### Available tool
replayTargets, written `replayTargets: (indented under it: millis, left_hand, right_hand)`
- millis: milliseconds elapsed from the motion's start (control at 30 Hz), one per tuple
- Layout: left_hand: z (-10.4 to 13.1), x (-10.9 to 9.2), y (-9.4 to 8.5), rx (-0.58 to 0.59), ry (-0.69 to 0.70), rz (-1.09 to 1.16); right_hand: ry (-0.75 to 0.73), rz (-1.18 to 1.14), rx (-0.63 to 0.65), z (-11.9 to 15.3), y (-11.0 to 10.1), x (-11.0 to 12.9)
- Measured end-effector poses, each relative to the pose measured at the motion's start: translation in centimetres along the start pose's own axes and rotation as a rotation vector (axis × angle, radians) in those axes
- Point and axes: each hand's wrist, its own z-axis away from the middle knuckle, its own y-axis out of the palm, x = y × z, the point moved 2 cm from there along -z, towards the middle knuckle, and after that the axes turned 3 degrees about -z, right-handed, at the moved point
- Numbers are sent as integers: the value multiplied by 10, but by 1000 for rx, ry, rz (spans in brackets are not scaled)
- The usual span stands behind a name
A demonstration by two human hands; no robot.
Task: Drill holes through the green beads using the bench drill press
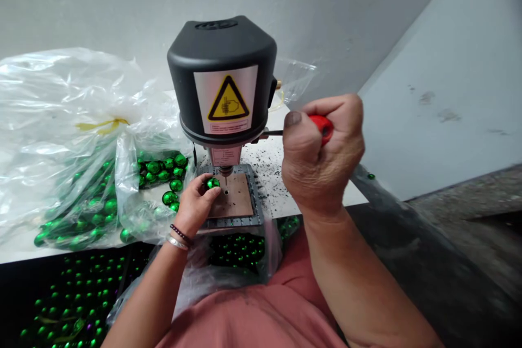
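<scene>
A dark grey bench drill press (222, 60) with a yellow hazard label stands in front of me. My left hand (194, 202) pinches a shiny green bauble (212, 183) between thumb and fingers, just left of the drill bit (226, 180). Below the bit lies a brown board (238, 198) with a small dark hole, on the press's grey base (258, 196). My right hand (324, 155) is wrapped round the red lever knob (324, 128) at the press's right side.
Left of the press, more green baubles (163, 175) lie beside a clear plastic bag (61, 92) with a yellow tie. Dark shavings litter the white table (271, 157). Many baubles (81, 283) sit below the table's front edge, and others (238, 250) are near my lap.
</scene>
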Motion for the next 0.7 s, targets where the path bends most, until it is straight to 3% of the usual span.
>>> replayTargets:
  millis: [167,433,700]
  left_hand:
    - [-4,3,7,-51,229,-283]
    - [-1,13,17,-38,205,-272]
    - [-2,11,20,-87,235,-320]
  right_hand:
    - [20,21,7,2,-1,-2]
    - [22,9,15,4,-3,-2]
    - [23,-13,19,5,-3,-2]
